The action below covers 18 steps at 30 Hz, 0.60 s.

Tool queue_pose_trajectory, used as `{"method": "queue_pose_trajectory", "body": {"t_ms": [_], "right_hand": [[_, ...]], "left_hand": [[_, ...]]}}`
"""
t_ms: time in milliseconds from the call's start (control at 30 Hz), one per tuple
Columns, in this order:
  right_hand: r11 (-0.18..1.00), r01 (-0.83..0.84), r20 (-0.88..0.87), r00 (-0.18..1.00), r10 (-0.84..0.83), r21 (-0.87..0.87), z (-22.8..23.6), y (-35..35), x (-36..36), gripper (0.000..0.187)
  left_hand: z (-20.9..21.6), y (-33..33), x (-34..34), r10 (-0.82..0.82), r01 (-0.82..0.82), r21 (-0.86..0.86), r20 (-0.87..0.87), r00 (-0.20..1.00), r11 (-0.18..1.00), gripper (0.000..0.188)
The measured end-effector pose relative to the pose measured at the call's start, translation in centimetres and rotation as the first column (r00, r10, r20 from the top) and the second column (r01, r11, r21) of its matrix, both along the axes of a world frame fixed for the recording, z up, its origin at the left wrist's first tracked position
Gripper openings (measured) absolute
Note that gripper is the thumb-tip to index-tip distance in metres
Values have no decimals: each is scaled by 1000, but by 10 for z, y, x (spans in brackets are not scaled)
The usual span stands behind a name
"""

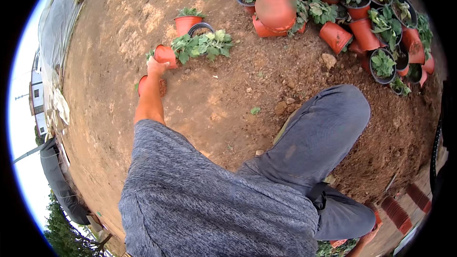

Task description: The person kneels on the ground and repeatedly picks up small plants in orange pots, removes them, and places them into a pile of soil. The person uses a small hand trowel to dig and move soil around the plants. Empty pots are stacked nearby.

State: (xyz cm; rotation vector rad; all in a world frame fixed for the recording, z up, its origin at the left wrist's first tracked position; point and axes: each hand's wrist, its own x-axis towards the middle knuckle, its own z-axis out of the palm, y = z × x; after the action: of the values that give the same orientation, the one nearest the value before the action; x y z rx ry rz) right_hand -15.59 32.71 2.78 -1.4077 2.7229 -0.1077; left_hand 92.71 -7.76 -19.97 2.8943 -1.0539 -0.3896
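Between clamped left fingers [153, 62] tilts an orange pot [166, 55]; right fingers [374, 232] I cannot judge.

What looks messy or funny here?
The pots at the upper right are jumbled in a heap, several tipped over instead of standing upright. The pot in the left hand is tilted too. And what looks like a loose leaf lies alone on the soil.

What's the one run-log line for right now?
left hand: holding red round plastic flowerpot | right hand: lower right, grip unclear | beside flowerpot: green leafy plants
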Motion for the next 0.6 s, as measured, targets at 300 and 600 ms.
{"method": "queue_pose_trajectory", "body": {"t_ms": [300,600], "right_hand": [[976,136,91,984,-153,168,22,-113,24,48],[981,-177,230,955,190,-76,-16,-196,50,44]], "left_hand": [[-54,49,-45,-34,19,-220,-67,997,975,31],[74,71,-183,123,-448,-426,-603,788,786,20]]}}
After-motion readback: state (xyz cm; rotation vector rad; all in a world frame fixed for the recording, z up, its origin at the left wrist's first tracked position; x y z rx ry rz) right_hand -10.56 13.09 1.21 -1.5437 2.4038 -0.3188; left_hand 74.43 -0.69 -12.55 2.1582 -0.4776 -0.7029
